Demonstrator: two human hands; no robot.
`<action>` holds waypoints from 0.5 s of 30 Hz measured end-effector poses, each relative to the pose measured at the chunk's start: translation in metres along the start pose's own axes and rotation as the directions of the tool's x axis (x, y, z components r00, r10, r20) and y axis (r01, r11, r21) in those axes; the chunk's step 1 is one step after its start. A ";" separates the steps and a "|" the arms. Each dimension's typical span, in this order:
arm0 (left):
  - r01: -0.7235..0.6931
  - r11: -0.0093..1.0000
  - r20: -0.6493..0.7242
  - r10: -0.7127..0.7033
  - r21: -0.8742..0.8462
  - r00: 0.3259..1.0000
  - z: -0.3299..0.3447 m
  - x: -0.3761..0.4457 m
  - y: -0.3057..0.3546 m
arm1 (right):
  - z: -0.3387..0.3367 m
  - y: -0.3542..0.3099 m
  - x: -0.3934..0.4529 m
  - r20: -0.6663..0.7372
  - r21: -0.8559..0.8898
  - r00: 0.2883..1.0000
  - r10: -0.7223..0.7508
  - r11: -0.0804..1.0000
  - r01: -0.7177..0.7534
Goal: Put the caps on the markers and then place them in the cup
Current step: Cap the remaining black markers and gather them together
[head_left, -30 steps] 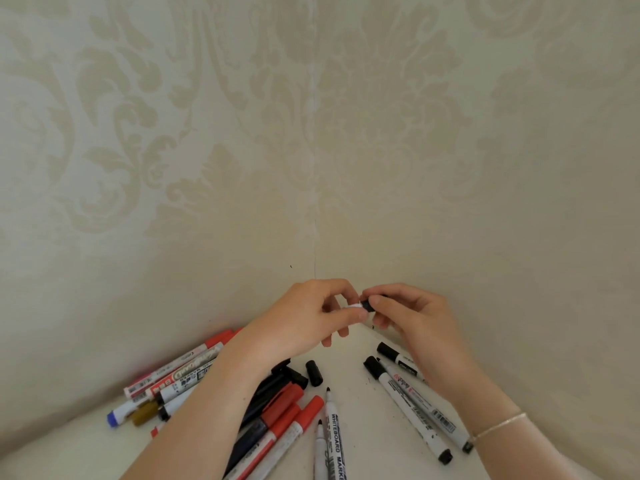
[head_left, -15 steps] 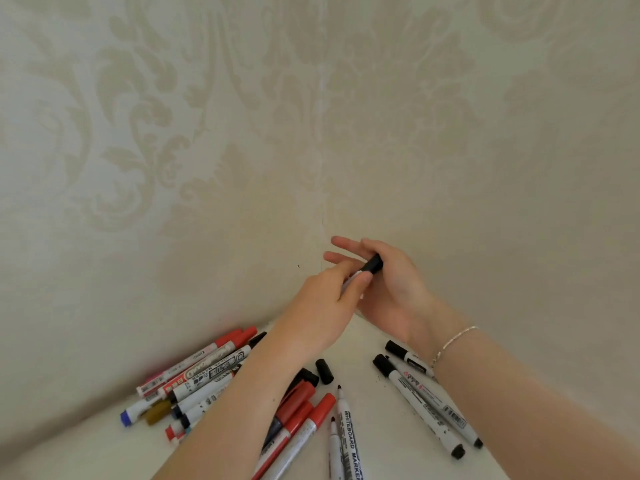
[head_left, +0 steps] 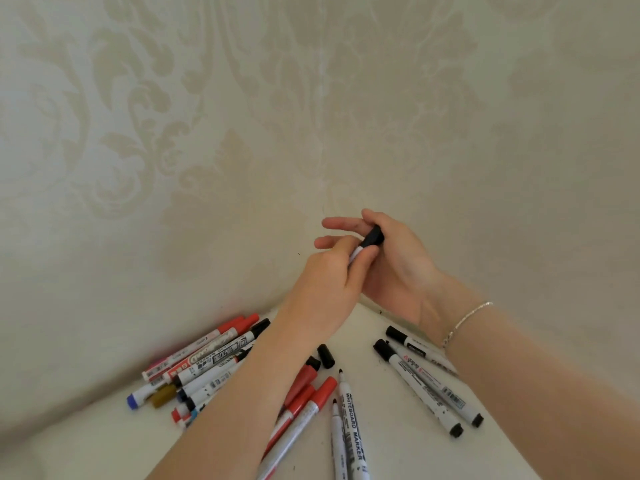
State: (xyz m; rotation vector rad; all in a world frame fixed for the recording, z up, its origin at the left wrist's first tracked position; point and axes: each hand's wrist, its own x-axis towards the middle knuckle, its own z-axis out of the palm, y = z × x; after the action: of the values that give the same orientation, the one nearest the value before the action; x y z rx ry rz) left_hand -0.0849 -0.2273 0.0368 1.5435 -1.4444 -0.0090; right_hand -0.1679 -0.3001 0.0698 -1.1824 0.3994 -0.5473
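Cream damask wallpaper [head_left: 173, 150] meeting in a corner, pale tabletop [head_left: 381, 455] running into it below. Both hands raised together near the corner, above the table. Left hand [head_left: 329, 289] with fingers curled round the white barrel of a held marker [head_left: 356, 253], thumb pressed along it. Right hand [head_left: 398, 271] palm toward the camera, thumb and a finger pinching the black cap [head_left: 374, 236] at the marker's end; two other fingers stretched straight out to the left. Cap and barrel touching, whether fully seated cannot tell. Thin silver bracelet [head_left: 465, 322] on the right wrist.

On the table, left: a heap of markers [head_left: 207, 362] lying side by side, red, black, blue and one gold-brown among them, partly hidden by the left forearm. Centre: red-capped markers [head_left: 304, 400] fanned beside two uncapped whiteboard markers [head_left: 349, 420] with tips pointing toward the corner, and a loose black cap [head_left: 326, 356] just beyond those tips. Right: three black-capped markers [head_left: 419, 386] lying close together, one partly under the right forearm. Cup nowhere visible.
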 end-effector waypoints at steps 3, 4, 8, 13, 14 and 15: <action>0.012 1.000 0.040 -0.011 -0.026 0.999 0.003 0.000 -0.004 | -0.004 0.005 0.001 -0.041 0.010 0.996 0.073 0.997 -0.073; 0.051 0.995 0.047 -0.047 -0.091 0.998 0.004 0.000 -0.004 | -0.007 0.008 0.001 -0.062 0.040 0.993 0.100 0.994 -0.098; 0.191 0.949 0.100 -0.171 -0.251 0.980 0.008 0.000 -0.004 | -0.012 0.024 0.000 -0.030 0.122 0.982 0.187 0.976 -0.182; 0.106 0.994 0.084 -0.104 -0.023 0.991 0.007 0.001 -0.016 | -0.019 0.030 -0.005 -0.039 -0.012 0.961 0.272 0.962 -0.273; 0.091 0.995 0.132 -0.096 0.048 0.987 0.003 0.001 -0.017 | -0.022 0.032 -0.006 -0.073 -0.104 0.956 0.284 0.951 -0.291; 0.101 0.990 0.199 -0.118 0.095 0.973 -0.002 0.001 -0.017 | -0.024 0.033 -0.007 -0.104 -0.188 0.949 0.299 0.931 -0.314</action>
State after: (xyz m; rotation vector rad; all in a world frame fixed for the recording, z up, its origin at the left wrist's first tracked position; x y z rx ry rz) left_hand -0.0706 -0.2305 0.0273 1.7306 -1.5334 -0.1797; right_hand -0.1808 -0.3049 0.0305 -1.2663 0.7035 -0.2821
